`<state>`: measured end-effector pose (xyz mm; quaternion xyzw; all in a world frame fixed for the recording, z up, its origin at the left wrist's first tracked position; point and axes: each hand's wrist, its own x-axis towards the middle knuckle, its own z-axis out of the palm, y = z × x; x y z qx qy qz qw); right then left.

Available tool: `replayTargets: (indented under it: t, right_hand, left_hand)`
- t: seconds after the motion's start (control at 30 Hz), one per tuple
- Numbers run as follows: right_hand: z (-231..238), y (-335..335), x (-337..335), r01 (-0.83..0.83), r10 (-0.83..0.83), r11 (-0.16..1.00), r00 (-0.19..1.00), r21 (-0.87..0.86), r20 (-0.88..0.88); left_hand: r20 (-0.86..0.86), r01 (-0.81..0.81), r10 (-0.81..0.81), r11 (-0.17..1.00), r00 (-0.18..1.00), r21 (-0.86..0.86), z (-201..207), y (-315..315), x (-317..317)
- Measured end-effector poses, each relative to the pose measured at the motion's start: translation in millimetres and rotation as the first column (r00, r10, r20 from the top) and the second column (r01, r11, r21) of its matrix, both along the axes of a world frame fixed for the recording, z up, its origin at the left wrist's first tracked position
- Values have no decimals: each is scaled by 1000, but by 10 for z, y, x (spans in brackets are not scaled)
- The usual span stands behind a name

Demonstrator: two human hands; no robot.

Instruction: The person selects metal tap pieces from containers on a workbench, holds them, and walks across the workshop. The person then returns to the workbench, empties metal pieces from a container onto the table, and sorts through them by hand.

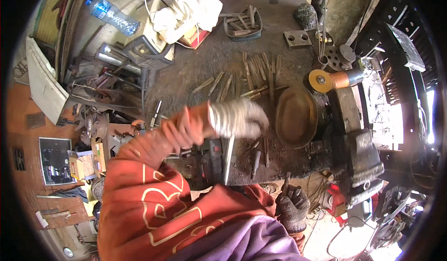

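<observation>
My left hand (243, 119), in a pale knitted glove, reaches across the middle of the dark workbench (181, 81). Its fingers point down toward the bench and are smeared by motion, so I cannot tell whether they grip anything. Below its wrist lies a bright metal bar (228, 159). Several slim metal pieces, one a grey rod (256, 163), rest beside it. My right hand (293, 207), in a dark knitted glove, is low near the bench's front edge, closed around a short dark rod (286, 181) that sticks up from its fingers. An oval brown dish (297, 117) sits right of the left hand.
Rows of narrow strips (253, 72) lie behind. A small tray (247, 37) holds more pieces. At right are a grinding tool with a yellow disc (321, 80) and a heavy vise (365, 161). A holed metal block (298, 39), white cloth (188, 12) and plastic bottle (111, 15) stand farther back.
</observation>
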<state>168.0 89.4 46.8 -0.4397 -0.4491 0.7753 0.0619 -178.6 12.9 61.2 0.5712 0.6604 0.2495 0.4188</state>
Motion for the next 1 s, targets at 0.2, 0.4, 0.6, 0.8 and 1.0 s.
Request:
replayTargets:
  t: [0.2,0.4,0.6,0.8,1.0]
  right_hand:
    - [-147,-25,-292,66,-66,998,997,-17,29]
    - [-112,119,-486,60,-56,997,995,-41,87]
    - [-85,410,-741,21,-23,999,998,24,60]
    - [-615,690,-1288,445,-491,822,870,-356,-46]
    - [-425,710,-1745,-48,-296,827,809,-560,-507]
  left_hand:
    - [-213,-489,507,862,835,134,-649,582,-1504]
    - [-871,446,-99,883,482,146,-820,1264,-1701]
    - [-747,238,-401,916,530,-323,-527,1451,-1478]
    - [-747,96,-297,949,595,-301,-705,1443,-1356]
    - [-748,172,-163,983,643,-66,-906,1236,-1326]
